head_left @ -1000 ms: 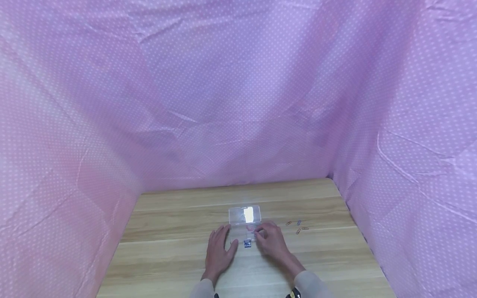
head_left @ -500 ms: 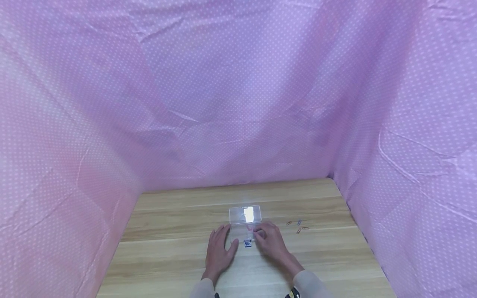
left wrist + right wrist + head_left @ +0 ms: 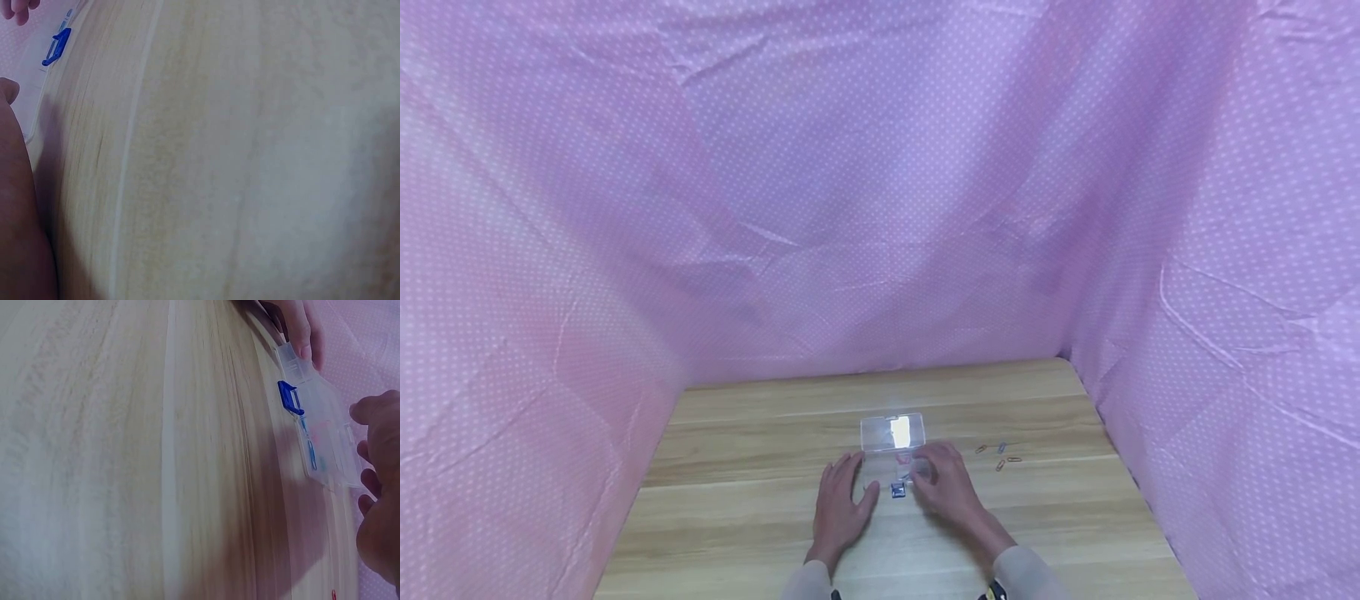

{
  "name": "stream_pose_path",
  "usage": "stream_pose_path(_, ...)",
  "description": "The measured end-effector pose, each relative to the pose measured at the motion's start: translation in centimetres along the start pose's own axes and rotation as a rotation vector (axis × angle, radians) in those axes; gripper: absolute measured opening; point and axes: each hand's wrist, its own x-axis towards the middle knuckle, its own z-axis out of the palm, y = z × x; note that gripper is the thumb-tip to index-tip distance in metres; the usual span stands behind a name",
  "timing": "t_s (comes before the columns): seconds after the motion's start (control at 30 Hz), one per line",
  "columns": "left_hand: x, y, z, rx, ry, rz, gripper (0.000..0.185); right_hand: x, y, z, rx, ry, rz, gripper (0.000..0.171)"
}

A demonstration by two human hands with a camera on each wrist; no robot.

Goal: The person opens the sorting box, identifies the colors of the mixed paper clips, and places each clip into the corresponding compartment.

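A small clear plastic box [image 3: 889, 468] lies on the wooden table [image 3: 737, 517] with its lid [image 3: 892, 432] raised and a blue latch [image 3: 897, 491] at its near edge. My left hand [image 3: 841, 502] rests flat on the table at the box's left end, thumb against it. My right hand [image 3: 945, 485] hovers at the box's right end with curled fingers; what they pinch is hidden. In the right wrist view the box [image 3: 322, 440] holds blue and pink clips, with its latch [image 3: 287, 399] toward the table and the left thumb [image 3: 301, 328] on its corner. The latch [image 3: 57, 47] also shows in the left wrist view.
Several loose paper clips [image 3: 1000, 455] lie on the table right of my right hand. Pink dotted cloth [image 3: 880, 208] walls in the table at the back and on both sides. Bare wood lies in front of and left of the hands.
My right hand's fingers have shifted slightly left over the box's right end. The left hand and the box have stayed put.
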Motion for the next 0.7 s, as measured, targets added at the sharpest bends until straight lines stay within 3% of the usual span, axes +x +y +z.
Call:
stream_pose_path(0.27,0.2,0.0,0.0,0.008,-0.001,-0.001,0.066,-0.1,0.3,-0.5,-0.049,-0.004,-0.045,0.057)
stream_pose_path(0.5,0.2,0.0,0.0,-0.005,0.013,0.008,0.065,-0.4,0.8,-1.3,-0.039,-0.064,0.004,0.070)
stream_pose_path(0.7,0.2,0.1,0.1,-0.001,0.000,-0.011,0.065,-0.6,1.4,-2.1,-0.057,-0.063,0.039,0.074)
